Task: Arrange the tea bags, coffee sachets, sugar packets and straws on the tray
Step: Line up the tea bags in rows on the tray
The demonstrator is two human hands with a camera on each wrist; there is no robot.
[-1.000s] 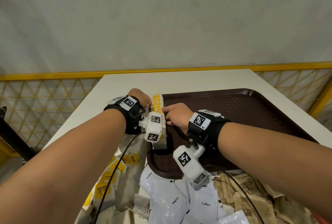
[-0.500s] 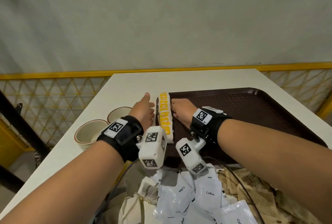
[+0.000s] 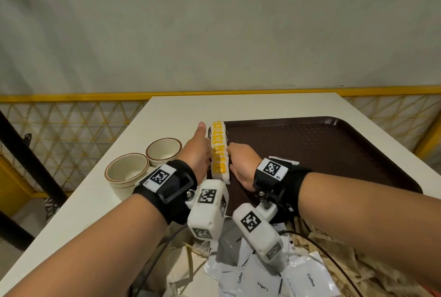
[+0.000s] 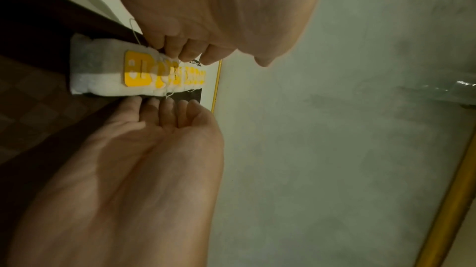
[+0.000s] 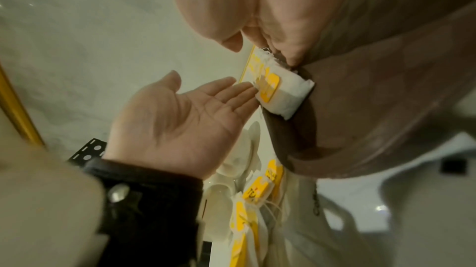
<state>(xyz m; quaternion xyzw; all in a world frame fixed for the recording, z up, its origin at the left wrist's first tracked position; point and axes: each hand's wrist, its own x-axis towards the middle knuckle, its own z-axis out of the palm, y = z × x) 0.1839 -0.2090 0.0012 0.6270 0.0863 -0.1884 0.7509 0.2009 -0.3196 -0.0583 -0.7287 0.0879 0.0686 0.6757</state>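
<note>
On the white counter (image 3: 167, 115) I see two cream cups (image 3: 127, 172) at far left. Next, my left hand (image 3: 196, 153) lies flat, fingers straight, pressed against the left side of a row of tea bags (image 3: 219, 151) with yellow tags, standing along the left edge of the brown tray (image 3: 334, 148). My right hand (image 3: 241, 165) touches the row's right side with bent fingertips. Near me lie loose tea bags, white coffee sachets (image 3: 307, 277) and brown sugar packets (image 3: 372, 273).
</note>
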